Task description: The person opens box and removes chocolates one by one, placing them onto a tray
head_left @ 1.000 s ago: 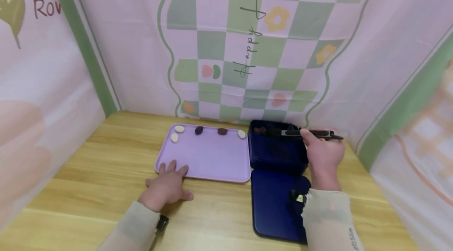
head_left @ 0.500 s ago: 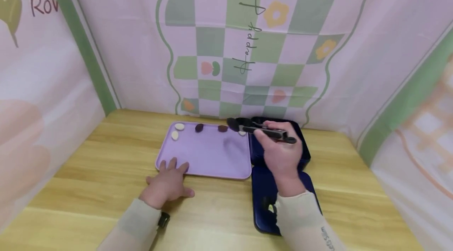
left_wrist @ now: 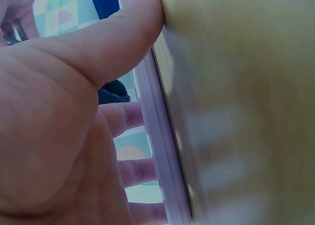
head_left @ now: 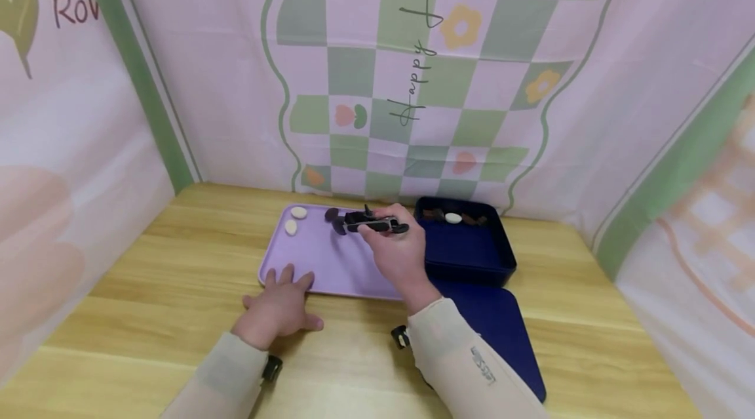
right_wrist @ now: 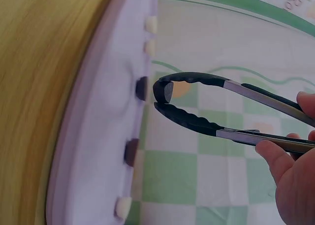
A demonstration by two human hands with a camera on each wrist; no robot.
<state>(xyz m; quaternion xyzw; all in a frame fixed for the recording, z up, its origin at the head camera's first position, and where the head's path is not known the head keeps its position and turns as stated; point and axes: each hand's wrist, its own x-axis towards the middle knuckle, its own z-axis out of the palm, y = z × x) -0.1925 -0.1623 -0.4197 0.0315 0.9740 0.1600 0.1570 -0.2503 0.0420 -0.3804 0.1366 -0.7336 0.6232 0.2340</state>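
My right hand (head_left: pixel 400 252) grips a pair of black-and-silver tongs (head_left: pixel 377 226) above the lilac tray (head_left: pixel 330 268). In the right wrist view the tongs' black tips (right_wrist: pixel 162 94) are close together, with nothing seen between them, and a dark oval piece (right_wrist: pixel 141 88) lies just past them on the tray. A brown piece (right_wrist: pixel 131 152) and a white piece (right_wrist: pixel 123 208) lie farther along; the hand hides both in the head view. Two white pieces (head_left: pixel 299 212) sit at the tray's far left corner. My left hand (head_left: pixel 280 311) rests with spread fingers on the tray's front edge.
Right of the tray stands a dark blue box (head_left: pixel 472 268) holding several brown pieces and a white piece (head_left: pixel 453 218) along its back. Its flat blue lid (head_left: pixel 501 334) lies in front, partly under my right forearm. A patterned cloth (head_left: pixel 354 78) hangs behind the wooden table (head_left: pixel 177 255).
My right hand has carried the tongs left, out of the blue box and across the tray to the dark piece. The box's contents have come into view. The left hand has stayed in place.
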